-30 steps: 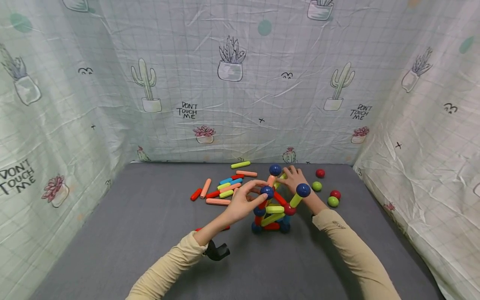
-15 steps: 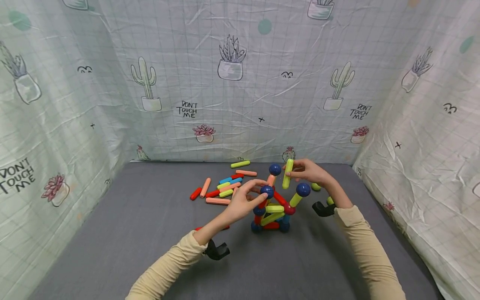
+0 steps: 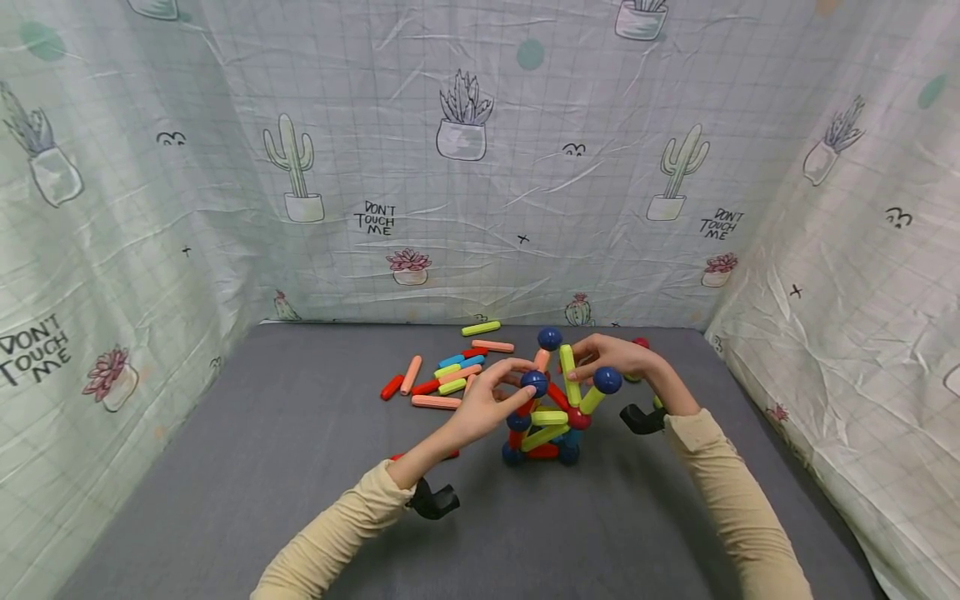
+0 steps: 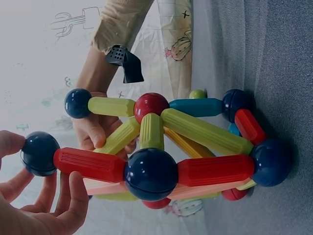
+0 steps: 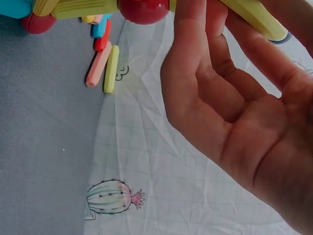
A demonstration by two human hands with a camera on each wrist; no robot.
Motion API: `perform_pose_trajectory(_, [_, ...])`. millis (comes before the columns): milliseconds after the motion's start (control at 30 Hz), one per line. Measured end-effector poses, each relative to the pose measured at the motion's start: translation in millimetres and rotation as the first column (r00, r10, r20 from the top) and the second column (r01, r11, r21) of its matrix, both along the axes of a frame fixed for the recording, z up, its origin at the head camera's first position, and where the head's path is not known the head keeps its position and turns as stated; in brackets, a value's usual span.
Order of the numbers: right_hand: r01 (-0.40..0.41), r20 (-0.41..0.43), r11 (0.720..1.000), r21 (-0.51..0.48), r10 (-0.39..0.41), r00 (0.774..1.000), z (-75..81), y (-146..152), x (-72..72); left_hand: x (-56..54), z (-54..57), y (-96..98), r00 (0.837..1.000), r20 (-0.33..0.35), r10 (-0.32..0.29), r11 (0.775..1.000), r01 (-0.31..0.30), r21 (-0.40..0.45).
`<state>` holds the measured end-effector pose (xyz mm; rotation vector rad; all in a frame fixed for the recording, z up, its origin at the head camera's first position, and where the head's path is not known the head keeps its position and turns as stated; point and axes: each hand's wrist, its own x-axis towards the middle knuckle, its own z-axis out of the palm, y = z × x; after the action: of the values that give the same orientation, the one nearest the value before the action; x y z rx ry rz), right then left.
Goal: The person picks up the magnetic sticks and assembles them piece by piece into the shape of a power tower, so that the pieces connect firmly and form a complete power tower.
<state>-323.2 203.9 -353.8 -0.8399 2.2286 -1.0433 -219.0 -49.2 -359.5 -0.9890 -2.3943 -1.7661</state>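
A framework of coloured magnetic rods and balls stands on the table in front of me. My left hand (image 3: pixel 480 410) pinches a blue ball (image 3: pixel 534 383) between thumb and fingers; this ball tops a red rod (image 4: pixel 90 164). My right hand (image 3: pixel 621 357) pinches a yellow-green rod (image 3: pixel 569 371) on the far right side. The rod's lower end is right at a red ball (image 3: pixel 578 418), from which another yellow-green rod (image 3: pixel 592 401) rises to a blue ball (image 3: pixel 607 380). In the right wrist view, the right fingers (image 5: pixel 193 63) partly hide the rod.
Several loose rods (image 3: pixel 437 402) in red, blue, salmon and yellow-green lie left of and behind the framework. A red ball (image 3: pixel 641 342) shows behind the right hand. A patterned curtain (image 3: pixel 337 275) borders the grey table (image 3: pixel 315 467) at the back and sides.
My right hand lifted a yellow-green rod from behind the framework, then lowered it so that its end meets the red ball. My left hand has stayed on the blue ball.
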Motion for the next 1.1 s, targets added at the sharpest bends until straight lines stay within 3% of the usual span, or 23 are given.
perform_pose_trajectory(767, [-0.135,0.113,0.988,0.075,0.126,0.986,8.1,-10,-10.6,-0.5,-0.6,-1.2,1.0,-0.007,0.002,1.0,-0.002,-0.002])
perform_pose_trajectory(900, [-0.044,0.037,0.999,0.013,0.044,0.998,9.4,3,0.2,-3.1,-4.1,-1.0,1.0,0.004,0.001,1.0,-0.001,0.007])
perform_pose_trajectory(1000, [0.006,-0.036,0.997,-0.08,-0.008,0.999,11.2,24,15.4,-11.3,-14.4,-1.1,1.0,0.006,-0.012,1.0,0.012,0.027])
perform_pose_trajectory(1100, [-0.035,-0.091,0.984,-0.176,0.019,0.996,11.4,44,30.6,-21.9,-25.3,-4.8,1.0,0.008,-0.03,0.997,0.029,0.07])
